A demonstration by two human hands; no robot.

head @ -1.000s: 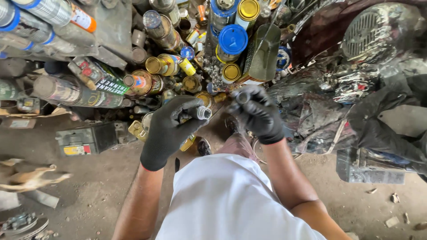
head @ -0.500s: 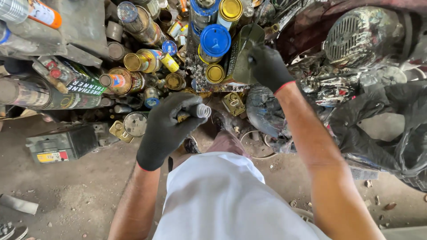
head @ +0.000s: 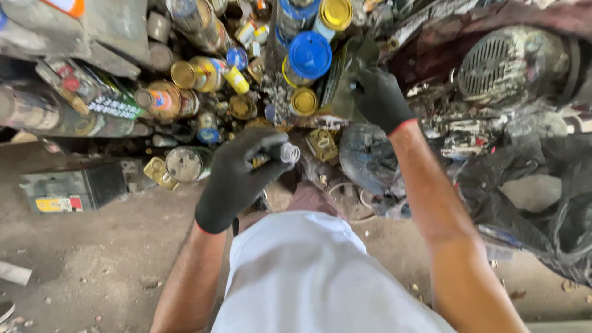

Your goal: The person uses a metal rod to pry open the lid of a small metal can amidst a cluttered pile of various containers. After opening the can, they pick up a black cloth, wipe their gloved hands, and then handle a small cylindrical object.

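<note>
- The left hand (head: 237,179), in a black glove with a red cuff edge, is curled around a small bottle (head: 285,152) whose clear threaded neck pokes out past the fingertips; the fingers are wrapped tight and pressed together around its body, so most of the bottle is hidden.
- That bottle sits just above the person's white shirt (head: 308,271), between the two arms and close in front of the scrap heap.
- The right hand (head: 377,95), gloved the same way, reaches up and away into the heap; its fingers are bent down onto a dark green flattened container (head: 341,74) (whether they grip it or only press on it I cannot tell).
- Just beside that hand lies a blue round lid (head: 309,54), with a yellow lid (head: 335,12) above it and a smaller yellow cap (head: 304,102) below.
- To the left the heap is a crowd of rusty tins and spray cans (head: 185,74), lying on their sides.
- A dark battery box (head: 71,188) with a yellow and red label stands on the dirt floor, well apart from both hands.
- At the upper right a round metal grille (head: 509,58) rests on tangled scrap, with black plastic sheeting (head: 549,185) below it.
</note>
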